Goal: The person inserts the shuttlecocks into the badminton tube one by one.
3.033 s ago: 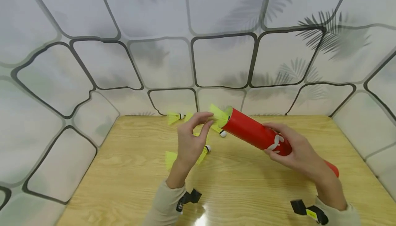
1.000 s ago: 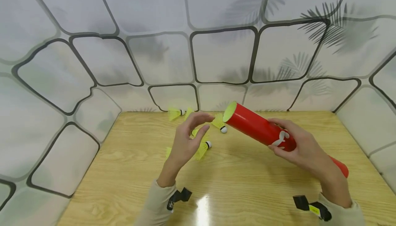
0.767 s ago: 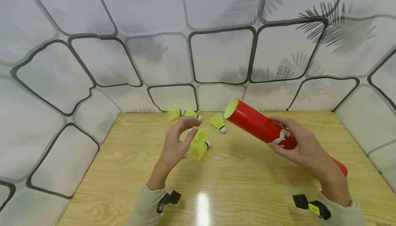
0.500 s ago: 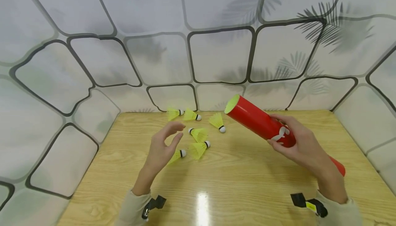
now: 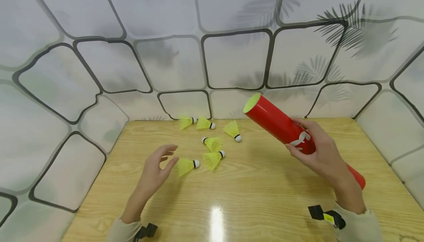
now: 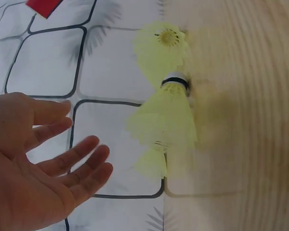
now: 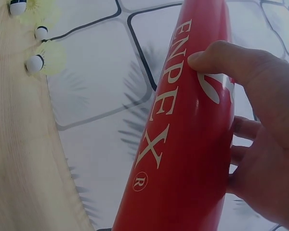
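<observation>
My right hand (image 5: 319, 151) grips a red shuttlecock tube (image 5: 276, 120), fingers and thumb round its side. The tube is tilted, its open yellow-green mouth up and to the left; its lower part passes behind my wrist. White ENPEX lettering shows on it in the right wrist view. My left hand (image 5: 154, 172) is empty, fingers loosely bent and apart, just left of a yellow shuttlecock (image 5: 187, 165) lying on the table. In the left wrist view the hand (image 6: 48, 163) stands apart from the nearest shuttlecock (image 6: 166, 118). The tube's inside is too little visible to tell its contents.
Several more yellow shuttlecocks lie scattered on the wooden table (image 5: 251, 197), among them one by the middle (image 5: 213, 160) and one nearer the tube (image 5: 233, 130). A patterned cloth wall (image 5: 238, 61) encloses the table's back and sides.
Three seconds ago my left hand pinched a shuttlecock at the tube's mouth; that shuttlecock is out of sight now. The left hand has moved left and nearer me. The tube's mouth has risen.
</observation>
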`<move>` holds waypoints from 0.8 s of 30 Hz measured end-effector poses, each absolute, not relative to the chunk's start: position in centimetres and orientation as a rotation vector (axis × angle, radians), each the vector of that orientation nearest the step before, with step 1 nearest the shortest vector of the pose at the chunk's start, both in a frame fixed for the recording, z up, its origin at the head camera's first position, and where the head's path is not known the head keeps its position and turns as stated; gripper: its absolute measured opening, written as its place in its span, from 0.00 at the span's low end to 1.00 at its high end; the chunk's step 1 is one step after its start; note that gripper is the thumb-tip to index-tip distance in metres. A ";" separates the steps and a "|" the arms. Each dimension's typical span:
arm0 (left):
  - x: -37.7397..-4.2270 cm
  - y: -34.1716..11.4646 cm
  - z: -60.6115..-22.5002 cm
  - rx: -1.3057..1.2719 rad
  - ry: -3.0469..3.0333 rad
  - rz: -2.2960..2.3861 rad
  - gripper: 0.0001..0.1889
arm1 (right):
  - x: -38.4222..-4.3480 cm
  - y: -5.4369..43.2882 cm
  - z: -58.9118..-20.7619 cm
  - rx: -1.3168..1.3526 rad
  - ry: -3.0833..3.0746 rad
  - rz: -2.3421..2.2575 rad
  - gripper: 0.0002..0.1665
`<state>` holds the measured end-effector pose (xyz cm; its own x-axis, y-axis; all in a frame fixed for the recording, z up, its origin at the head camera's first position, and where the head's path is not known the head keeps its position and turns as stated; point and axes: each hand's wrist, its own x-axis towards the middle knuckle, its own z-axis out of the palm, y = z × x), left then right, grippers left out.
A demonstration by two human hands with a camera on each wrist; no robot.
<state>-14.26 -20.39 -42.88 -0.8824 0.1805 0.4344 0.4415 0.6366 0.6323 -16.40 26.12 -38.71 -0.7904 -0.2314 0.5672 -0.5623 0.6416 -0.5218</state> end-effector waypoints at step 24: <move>-14.8 -18.9 -46.5 -0.246 -2.753 -1.320 0.16 | -16.4 26.3 -39.0 0.611 -2.403 0.999 0.52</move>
<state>-14.77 -18.88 -46.53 -0.9840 0.1101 0.1399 0.1780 0.6161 0.7673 -16.42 26.34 -38.98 -0.7936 -0.2203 0.5672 -0.5574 0.6369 -0.5325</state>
